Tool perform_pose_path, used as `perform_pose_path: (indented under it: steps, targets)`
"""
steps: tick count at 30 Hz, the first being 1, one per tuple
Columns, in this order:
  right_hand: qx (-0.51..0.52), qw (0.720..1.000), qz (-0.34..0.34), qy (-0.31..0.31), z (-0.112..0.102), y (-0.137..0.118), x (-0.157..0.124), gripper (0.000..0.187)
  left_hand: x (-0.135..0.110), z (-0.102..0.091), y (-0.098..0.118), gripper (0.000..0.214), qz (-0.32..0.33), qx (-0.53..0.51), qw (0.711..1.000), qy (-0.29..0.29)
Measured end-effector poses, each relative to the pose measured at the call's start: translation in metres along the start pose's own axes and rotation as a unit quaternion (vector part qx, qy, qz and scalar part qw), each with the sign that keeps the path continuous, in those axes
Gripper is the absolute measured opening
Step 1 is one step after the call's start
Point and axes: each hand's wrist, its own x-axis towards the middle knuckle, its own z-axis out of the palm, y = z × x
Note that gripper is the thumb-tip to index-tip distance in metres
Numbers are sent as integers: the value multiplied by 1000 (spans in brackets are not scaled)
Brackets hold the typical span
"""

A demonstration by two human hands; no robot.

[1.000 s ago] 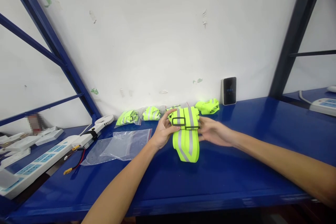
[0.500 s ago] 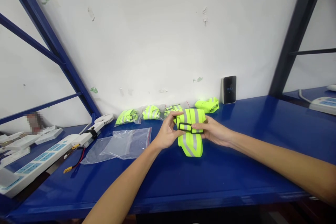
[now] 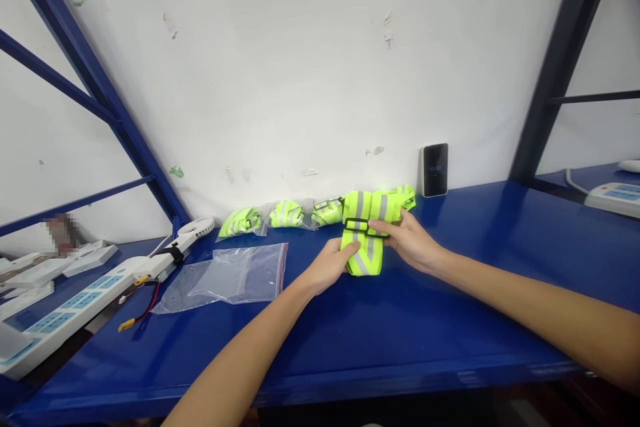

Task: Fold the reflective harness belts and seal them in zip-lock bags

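Observation:
A neon-yellow reflective strap [image 3: 369, 212] with grey stripes and a black buckle is folded into a bundle above the blue shelf [image 3: 380, 320]. My right hand [image 3: 407, 240] pinches it at the buckle from the right. My left hand [image 3: 331, 265] grips the bundle's lower end from the left, fingers curled round it. The lower end rests on or just over the shelf surface.
Clear zip bags [image 3: 235, 275] lie left of my hands. Bagged yellow straps [image 3: 280, 215] line the back wall, beside a small black device [image 3: 434, 169]. White power strips [image 3: 65, 310], a small white fan [image 3: 197, 227] and a wired yellow connector [image 3: 127, 325] sit at far left.
The hanging part of the strap has been gathered up into a shorter bundle and shifted right and back. My left hand has dropped from the buckle to the bundle's lower end.

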Motion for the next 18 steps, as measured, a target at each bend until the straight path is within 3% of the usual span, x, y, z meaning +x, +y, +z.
perform_pose_path:
  steps: [6,12,15,18]
  targets:
    - [-69,996,-63,15,5,7,-2,41,-2,2,0,45,5,55,998,-11]
    - [-210,961,-179,4,-1,6,-1,34,-5,5,7,55,-68,-25,997,-25]
    - [-242,946,-217,9,-7,5,3,37,-8,4,12,63,-88,-87,989,-82]
    - [-247,942,-224,31,-13,4,7,46,-11,4,15,52,-40,-87,987,-129]
